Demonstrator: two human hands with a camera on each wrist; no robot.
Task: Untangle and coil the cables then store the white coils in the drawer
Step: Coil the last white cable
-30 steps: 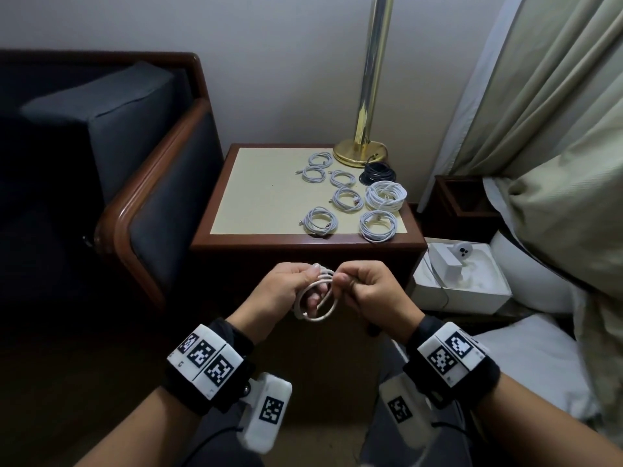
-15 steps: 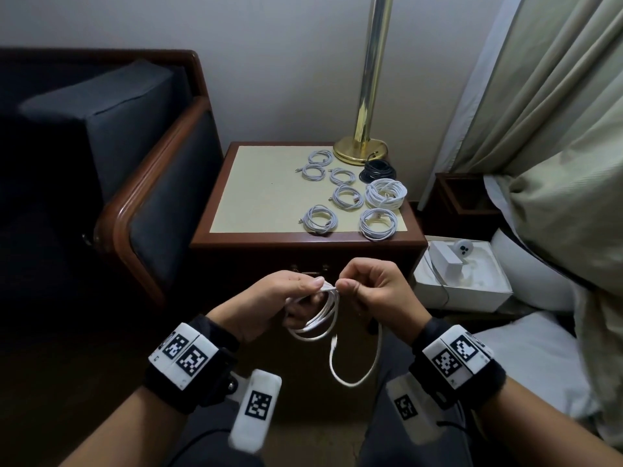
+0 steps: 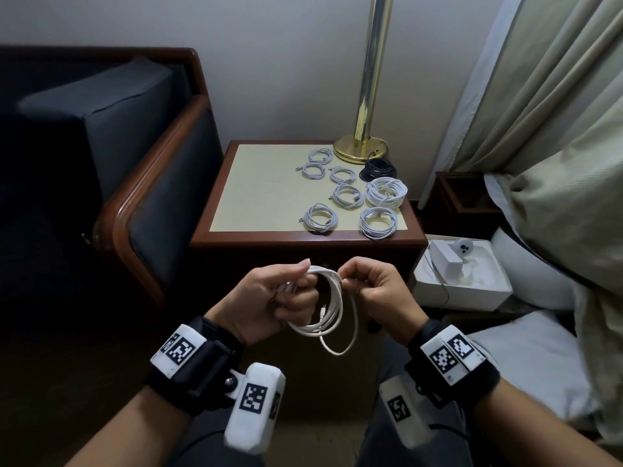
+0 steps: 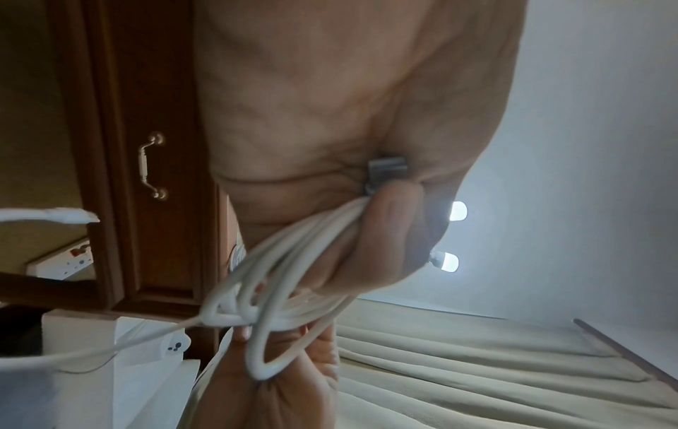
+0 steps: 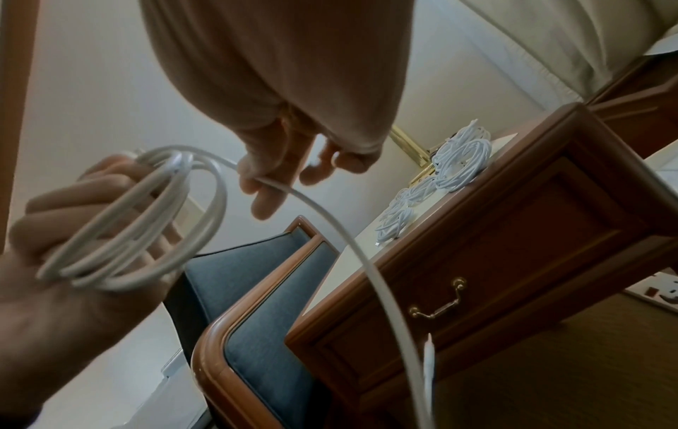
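Note:
I hold a white cable [image 3: 332, 306] in front of the nightstand [image 3: 269, 242]. My left hand [image 3: 296, 284] grips its gathered loops [image 4: 293, 261], with a metal plug [image 4: 385, 171] tucked against the palm. My right hand [image 3: 354, 281] pinches the loose strand [image 5: 293, 191], which hangs down in a long loop to a free plug end [image 5: 429, 357]. Several finished white coils [image 3: 320, 217] lie on the nightstand top. The drawer [image 5: 513, 261] below them is closed, its brass handle [image 5: 436, 302] showing.
A black coil [image 3: 377, 168] sits beside the brass lamp base [image 3: 360, 150] at the back of the tabletop. A dark armchair [image 3: 135, 197] stands to the left. An open white box [image 3: 462, 278] and a curtain [image 3: 556, 129] are on the right.
The tight small coil between my hands has loosened into bigger loops. A loose end dropped out and now hangs below the hands, which have moved slightly apart.

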